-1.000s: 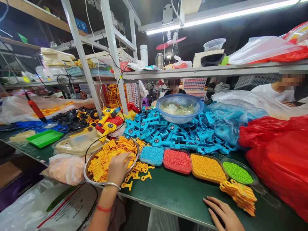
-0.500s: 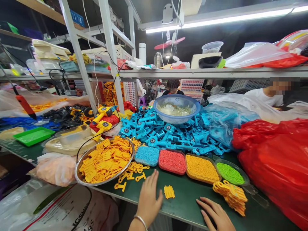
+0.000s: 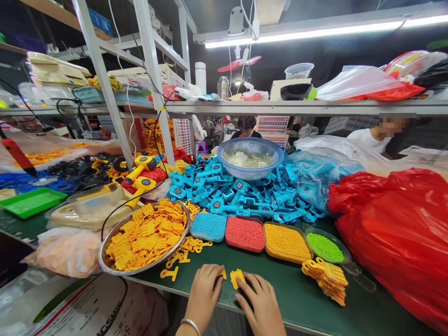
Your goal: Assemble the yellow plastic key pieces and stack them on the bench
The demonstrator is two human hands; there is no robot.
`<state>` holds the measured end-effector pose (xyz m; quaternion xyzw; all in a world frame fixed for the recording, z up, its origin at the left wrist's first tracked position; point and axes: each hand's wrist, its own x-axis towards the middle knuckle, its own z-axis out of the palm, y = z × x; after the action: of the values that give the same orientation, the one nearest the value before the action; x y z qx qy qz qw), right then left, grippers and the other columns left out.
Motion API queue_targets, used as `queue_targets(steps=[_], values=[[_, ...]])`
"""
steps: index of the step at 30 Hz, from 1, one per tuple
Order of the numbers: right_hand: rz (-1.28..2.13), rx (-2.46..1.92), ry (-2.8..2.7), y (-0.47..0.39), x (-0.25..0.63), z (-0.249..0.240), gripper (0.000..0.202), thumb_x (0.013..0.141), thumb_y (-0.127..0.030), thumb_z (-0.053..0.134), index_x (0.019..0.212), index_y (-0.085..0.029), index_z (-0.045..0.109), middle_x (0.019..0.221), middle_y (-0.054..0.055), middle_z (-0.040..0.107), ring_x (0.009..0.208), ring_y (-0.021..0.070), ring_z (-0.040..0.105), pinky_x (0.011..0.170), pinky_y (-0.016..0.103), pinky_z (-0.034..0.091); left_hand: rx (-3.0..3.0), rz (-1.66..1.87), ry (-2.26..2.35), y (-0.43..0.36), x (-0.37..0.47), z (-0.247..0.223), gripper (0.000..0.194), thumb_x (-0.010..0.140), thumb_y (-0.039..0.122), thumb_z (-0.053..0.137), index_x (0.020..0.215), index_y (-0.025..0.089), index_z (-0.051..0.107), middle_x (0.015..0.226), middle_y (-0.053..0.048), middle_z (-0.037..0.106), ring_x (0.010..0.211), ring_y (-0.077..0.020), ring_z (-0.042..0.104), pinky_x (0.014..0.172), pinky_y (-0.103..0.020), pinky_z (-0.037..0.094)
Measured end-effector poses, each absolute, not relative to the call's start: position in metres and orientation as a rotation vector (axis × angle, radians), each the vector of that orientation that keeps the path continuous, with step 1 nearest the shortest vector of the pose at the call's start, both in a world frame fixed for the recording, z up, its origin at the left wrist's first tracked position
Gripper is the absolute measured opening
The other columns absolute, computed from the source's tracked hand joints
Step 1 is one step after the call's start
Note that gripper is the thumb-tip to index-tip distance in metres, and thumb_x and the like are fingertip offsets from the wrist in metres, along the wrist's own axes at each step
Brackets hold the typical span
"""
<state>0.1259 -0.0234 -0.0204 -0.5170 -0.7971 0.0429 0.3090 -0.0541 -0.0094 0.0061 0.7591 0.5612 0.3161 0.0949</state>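
Between finger and thumb, my left hand point(image 3: 204, 290) pinches a small yellow plastic piece point(image 3: 224, 273), mostly hidden by the fingers. My right hand point(image 3: 259, 298) has its fingers on a flat, slatted yellow plastic plate point(image 3: 235, 278), gripping its right side at the tabletop. A narrow gap separates the two yellow parts. Left of my left hand lie loose yellow T-shaped pieces with ring ends point(image 3: 169, 274). Close behind them is a metal bowl point(image 3: 105, 265) heaped with yellow slatted plates point(image 3: 147, 233). To the right of my right hand, a leaning stack of yellow parts point(image 3: 327, 280) rests on the table.
Trays of blue beads point(image 3: 208, 226), red beads point(image 3: 245, 234), yellow beads point(image 3: 285, 240) and green beads point(image 3: 325, 247) line the green table point(image 3: 294, 298). Behind are piled blue plastic parts point(image 3: 241, 200) and a blue basin point(image 3: 224, 156). A red bag point(image 3: 395, 233) bulges at right.
My right hand has moved left onto the flat yellow plate, which is slightly turned. My left hand, previously spread, now pinches a small yellow piece. The view has shifted a little.
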Motion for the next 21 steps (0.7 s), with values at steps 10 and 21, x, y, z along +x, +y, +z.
queue_targets(steps=[10,21], values=[[0.408,-1.366,-2.032,-0.029,0.164,-0.008,0.017,0.083,-0.033,0.053,0.093,-0.027,0.065,0.112,0.005,0.063,0.107,0.0234,0.054,0.089,0.039,0.045,2.085,1.032,1.350,-0.015,-0.033,0.003,0.018,0.086,0.029,0.049,0.096,0.023,0.062,0.089,-0.004,0.066,0.085,-0.0177,0.059,0.076,-0.029,0.049],[0.491,-1.334,-1.845,-0.028,0.170,-0.015,0.021,0.083,-0.026,0.050,0.097,-0.026,0.065,0.105,0.006,0.062,0.100,0.0194,0.058,0.086,0.031,0.048,2.073,0.889,1.222,0.004,-0.002,0.006,0.024,0.087,0.023,0.043,0.093,0.023,0.066,0.086,-0.003,0.065,0.081,-0.0159,0.059,0.074,-0.026,0.047]])
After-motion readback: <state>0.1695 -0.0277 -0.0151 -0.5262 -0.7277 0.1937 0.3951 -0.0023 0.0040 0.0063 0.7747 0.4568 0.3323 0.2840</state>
